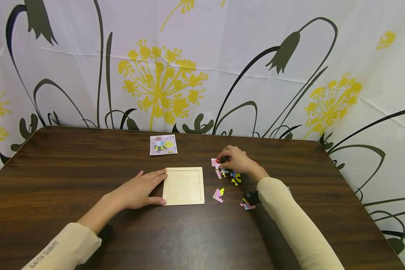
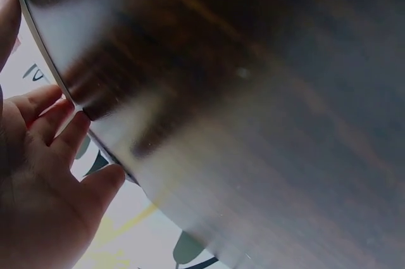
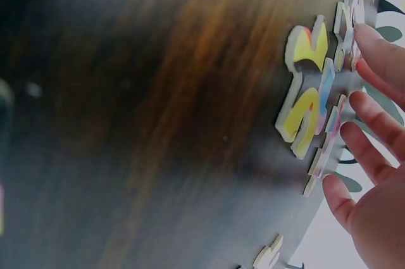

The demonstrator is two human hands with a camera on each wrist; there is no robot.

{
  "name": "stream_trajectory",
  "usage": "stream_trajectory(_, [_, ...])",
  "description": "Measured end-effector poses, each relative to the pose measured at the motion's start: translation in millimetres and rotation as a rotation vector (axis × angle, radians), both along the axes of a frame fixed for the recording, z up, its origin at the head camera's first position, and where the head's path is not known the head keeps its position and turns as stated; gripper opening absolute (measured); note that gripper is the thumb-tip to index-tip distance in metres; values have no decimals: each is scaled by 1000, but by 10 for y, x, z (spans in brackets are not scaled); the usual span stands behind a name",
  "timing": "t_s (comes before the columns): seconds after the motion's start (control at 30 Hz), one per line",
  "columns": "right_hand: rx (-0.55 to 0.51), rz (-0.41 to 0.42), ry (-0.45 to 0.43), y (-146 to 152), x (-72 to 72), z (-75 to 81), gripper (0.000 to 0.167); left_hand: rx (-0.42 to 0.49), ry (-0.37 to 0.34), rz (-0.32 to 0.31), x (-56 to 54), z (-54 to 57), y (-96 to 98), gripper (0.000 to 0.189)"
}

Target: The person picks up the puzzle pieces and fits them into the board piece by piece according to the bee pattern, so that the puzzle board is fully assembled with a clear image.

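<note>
My left hand (image 1: 138, 190) rests at the left side of a square wooden puzzle tray (image 1: 183, 186), thumb and fingertips touching its edge. To the tray's right, my right hand (image 1: 237, 160) reaches over a cluster of puzzle pieces, fingertips at a pink piece (image 1: 214, 162) with red on it. Beneath it lie a yellow-and-black piece (image 1: 236, 178) and another pink piece (image 1: 220, 174); the hand hides part of the cluster. The right wrist view shows loosely bent fingers (image 3: 373, 123) beside a yellow piece (image 3: 302, 114), and no grip is plain.
Nearer me lie a pink piece with yellow (image 1: 218, 195) and another piece (image 1: 248, 206), partly covered by the right wrist's dark camera (image 1: 252, 197). A bee picture card (image 1: 163, 145) lies behind the tray. A flowered cloth (image 1: 229, 75) hangs behind the brown table (image 1: 87, 157).
</note>
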State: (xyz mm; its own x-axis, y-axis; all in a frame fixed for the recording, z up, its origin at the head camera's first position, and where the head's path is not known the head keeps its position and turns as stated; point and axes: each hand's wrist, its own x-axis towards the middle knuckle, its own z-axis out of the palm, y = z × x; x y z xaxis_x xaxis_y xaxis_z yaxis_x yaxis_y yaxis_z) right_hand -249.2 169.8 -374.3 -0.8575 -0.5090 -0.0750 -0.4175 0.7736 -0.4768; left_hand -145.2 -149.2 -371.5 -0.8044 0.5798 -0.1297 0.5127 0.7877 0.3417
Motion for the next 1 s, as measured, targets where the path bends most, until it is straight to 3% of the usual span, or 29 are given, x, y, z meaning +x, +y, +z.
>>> stream_trajectory(0.47, [-36, -30, 42, -18, -30, -67, 30, -7, 14, 1, 28, 17, 2, 78])
stream_trajectory(1.0, [3, -35, 93, -46, -30, -81, 20, -13, -18, 6, 19, 42, 12, 78])
